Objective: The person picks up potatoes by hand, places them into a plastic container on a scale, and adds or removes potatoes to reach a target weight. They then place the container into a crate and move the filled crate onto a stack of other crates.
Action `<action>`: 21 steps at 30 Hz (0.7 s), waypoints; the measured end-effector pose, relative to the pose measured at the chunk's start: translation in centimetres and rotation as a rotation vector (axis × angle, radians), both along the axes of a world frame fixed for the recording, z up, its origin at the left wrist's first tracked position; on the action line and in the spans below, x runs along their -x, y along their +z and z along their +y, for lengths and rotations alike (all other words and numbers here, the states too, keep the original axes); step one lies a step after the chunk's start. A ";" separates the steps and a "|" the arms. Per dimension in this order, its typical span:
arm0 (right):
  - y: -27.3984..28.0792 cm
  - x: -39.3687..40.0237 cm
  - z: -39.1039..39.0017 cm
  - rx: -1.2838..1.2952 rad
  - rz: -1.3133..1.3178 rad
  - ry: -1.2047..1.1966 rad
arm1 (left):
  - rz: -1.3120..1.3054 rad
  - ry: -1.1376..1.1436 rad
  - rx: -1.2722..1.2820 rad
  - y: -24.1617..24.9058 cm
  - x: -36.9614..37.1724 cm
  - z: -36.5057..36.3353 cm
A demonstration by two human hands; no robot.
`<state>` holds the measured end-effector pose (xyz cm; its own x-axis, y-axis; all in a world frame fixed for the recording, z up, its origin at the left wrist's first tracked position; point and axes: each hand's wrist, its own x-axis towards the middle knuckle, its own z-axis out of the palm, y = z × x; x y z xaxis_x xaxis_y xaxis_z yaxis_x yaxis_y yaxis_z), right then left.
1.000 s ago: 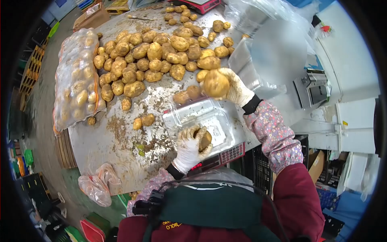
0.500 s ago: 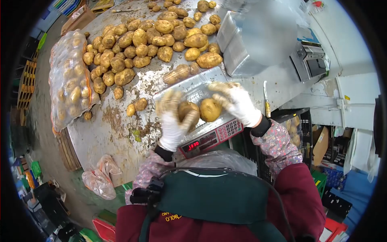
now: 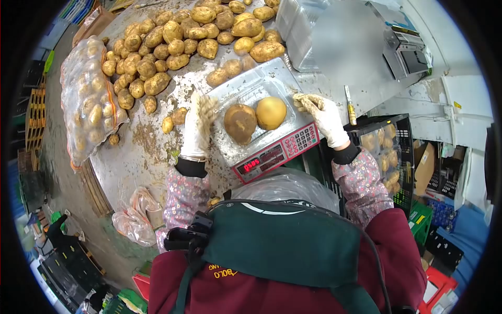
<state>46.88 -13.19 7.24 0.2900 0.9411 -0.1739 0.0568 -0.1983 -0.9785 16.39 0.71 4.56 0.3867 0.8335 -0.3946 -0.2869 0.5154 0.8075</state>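
Observation:
Two large potatoes, a dirt-stained one (image 3: 240,123) and a cleaner yellow one (image 3: 271,113), lie side by side in a clear plastic tray (image 3: 254,93). Under the tray is a digital scale (image 3: 276,153) with a red front panel and lit red digits. My left hand (image 3: 197,125), in a soiled white glove, is open beside the scale's left edge, its fingers stretched out and somewhat blurred. By the scale's right edge is my gloved right hand (image 3: 323,116), fingers loosely bent, with nothing visible in it. Both hands are apart from the potatoes.
A heap of potatoes (image 3: 172,47) covers the table's far side. A full net bag (image 3: 91,104) stands at left. Clear trays (image 3: 295,34) are stacked behind the scale. A knife (image 3: 350,106) lies at right, above a black crate (image 3: 400,138) holding packed potatoes.
My hands have let go of the two potatoes and moved apart to either side of the scale. The potatoes now rest in the tray, and the view has shifted slightly.

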 end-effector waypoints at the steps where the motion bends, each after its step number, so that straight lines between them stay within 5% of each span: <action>1: 0.0 0.2 0.0 0.001 0.001 -0.003 | 0.001 -0.003 0.001 1.0 -0.8 -0.3; 3: 0.2 0.3 -0.1 0.100 0.111 0.017 | -0.039 0.102 -0.247 3.9 -2.5 -0.8; 5: -1.0 0.1 -0.4 0.157 0.217 0.000 | -0.163 0.032 -0.213 6.4 -2.5 -2.9; 7: -0.9 0.8 -0.6 0.238 0.223 0.012 | 0.248 -0.199 -0.476 5.3 -1.9 -4.9; 9: -1.3 0.8 -1.1 0.217 0.179 0.015 | 0.832 -0.060 -1.025 2.9 -1.0 -7.3; 11: -1.3 0.6 -1.6 0.240 0.508 -0.036 | 0.754 0.032 -0.737 0.5 -0.2 -10.1; 13: -1.3 0.8 -1.7 0.249 0.468 -0.042 | 0.443 -0.134 -0.069 -0.1 1.1 -11.1; 16: -1.7 0.7 -1.7 0.234 0.502 0.020 | 0.168 0.028 0.027 -0.8 0.6 -13.2; 21: -1.7 0.7 -2.2 0.238 0.495 -0.024 | 0.225 0.110 -0.134 -1.0 1.1 -12.9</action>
<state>46.16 -15.38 5.54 0.1404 0.8534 -0.5021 -0.4061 -0.4128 -0.8153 15.30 -12.15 3.51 0.2057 0.9162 -0.3440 -0.1411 0.3755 0.9160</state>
